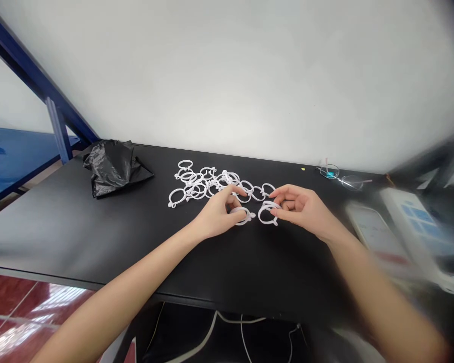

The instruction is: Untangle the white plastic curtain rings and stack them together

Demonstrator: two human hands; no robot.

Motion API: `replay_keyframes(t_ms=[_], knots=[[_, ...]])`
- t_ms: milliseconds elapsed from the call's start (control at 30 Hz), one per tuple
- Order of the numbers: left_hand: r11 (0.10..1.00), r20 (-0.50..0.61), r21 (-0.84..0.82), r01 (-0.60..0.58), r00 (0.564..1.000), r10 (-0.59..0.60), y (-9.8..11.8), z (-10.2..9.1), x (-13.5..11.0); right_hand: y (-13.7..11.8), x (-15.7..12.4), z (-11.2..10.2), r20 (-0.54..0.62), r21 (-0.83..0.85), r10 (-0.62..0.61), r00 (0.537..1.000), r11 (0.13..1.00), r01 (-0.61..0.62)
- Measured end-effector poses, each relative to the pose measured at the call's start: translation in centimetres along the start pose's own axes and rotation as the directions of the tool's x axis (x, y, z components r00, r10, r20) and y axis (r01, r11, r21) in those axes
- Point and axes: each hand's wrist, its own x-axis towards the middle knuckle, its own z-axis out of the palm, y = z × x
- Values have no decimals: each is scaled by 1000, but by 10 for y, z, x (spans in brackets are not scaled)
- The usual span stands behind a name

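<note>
The black table fills my view, with a crumpled black plastic bag at its far left. A loose pile of white plastic rings lies near the wall, just beyond my hands. My left hand is curled, thumb and fingertips pinched on one ring low over the table. My right hand, half closed, pinches a second ring just beside the first; the two rings are close but apart. I judge that I'm handling one ring per hand, both taken clear of the pile. Any next move with them calls for a steady pinch, since they look thin. Eyeglasses lie far right.
</note>
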Motion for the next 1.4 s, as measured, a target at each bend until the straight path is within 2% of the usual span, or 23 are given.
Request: replay_keyframes(t_ms=[67, 133, 233, 400, 533, 700, 833, 967, 1033, 1300, 1400], knots=[[980, -71, -173, 95, 992, -109, 2, -2, 1, 3, 3, 4, -43, 124, 43, 998, 992, -37], [928, -115, -323, 188, 965, -236, 5, -3, 2, 6, 4, 12, -101, 231, 63, 993, 972, -38], [839, -60, -466, 282, 936, -348, 7, 0, 2, 11, 5, 26, -178, 301, 26, 984, 953, 30], [757, 87, -585, 291, 950, -298, 4, 7, 0, 13, 0, 41, -137, 249, -93, 986, 960, 125], [701, 122, -651, 291, 952, -281, 0, 8, 1, 10, -3, 41, -114, 182, -121, 986, 973, 141], [681, 169, -672, 292, 955, -243, -2, 7, 3, 8, -4, 40, -130, 201, -129, 983, 967, 154], [695, 187, -663, 279, 960, -207, -1, 9, 2, 8, -5, 42, -216, 149, -156, 964, 970, 190], [683, 129, -684, 255, 964, -231, -1, 10, 2, 6, -8, 46, -401, 44, -219, 889, 965, 258], [685, 103, -685, 250, 963, -248, -1, 10, 2, 5, -9, 48, -441, 17, -234, 867, 963, 269], [636, 124, -729, 253, 963, -241, 2, 14, 0, 10, -10, 51, -334, -6, -255, 907, 963, 269], [656, 120, -721, 222, 973, -198, 1, 15, 0, 12, -11, 53, -299, 39, -264, 917, 957, 288]])
